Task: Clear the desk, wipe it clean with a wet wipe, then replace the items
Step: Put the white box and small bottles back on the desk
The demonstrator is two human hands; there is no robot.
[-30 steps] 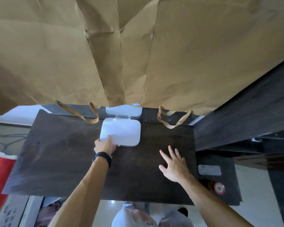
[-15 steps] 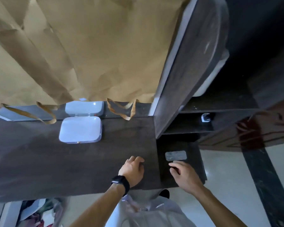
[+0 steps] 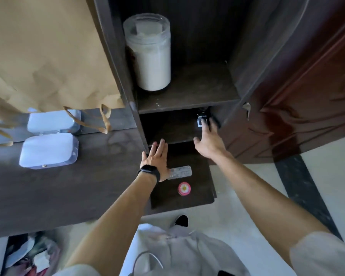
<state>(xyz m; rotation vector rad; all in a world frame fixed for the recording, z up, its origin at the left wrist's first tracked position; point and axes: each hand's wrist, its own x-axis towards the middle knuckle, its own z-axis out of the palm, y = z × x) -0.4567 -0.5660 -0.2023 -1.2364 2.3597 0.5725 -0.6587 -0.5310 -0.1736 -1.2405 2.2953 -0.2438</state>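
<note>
The left hand point(image 3: 157, 158), with a black band point(image 3: 148, 172) on its wrist, lies flat with straight fingers held together at the right edge of the dark tabletop point(image 3: 72, 192), where it meets the lowest shelf point(image 3: 199, 198) of a dark shelf unit point(image 3: 120, 62). The right hand point(image 3: 207, 143) reaches into the narrow middle compartment, its fingers stretched out and its thumb spread wide apart from them; the fingertips touch a small white and black object point(image 3: 201, 122) at the back right corner of that shelf

A white lidded box point(image 3: 48, 150) sits closed near the far edge of the tabletop, towards the left. A pale shape point(image 3: 52, 121) lies just behind it; whether that is another box or a reflection I cannot tell. A brown paper bag point(image 3: 48, 52) hangs over the far edge, its handles point(image 3: 106, 120) dangling near the box

On the lowest shelf a silver blister strip point(image 3: 180, 171) lies just beside the left hand, and a round pink item point(image 3: 184, 188) sits nearer the front edge. A clear jar of white powder point(image 3: 149, 54) stands upright at the left side of the upper shelf. A reddish-brown door point(image 3: 307, 96) stands to the right
</note>
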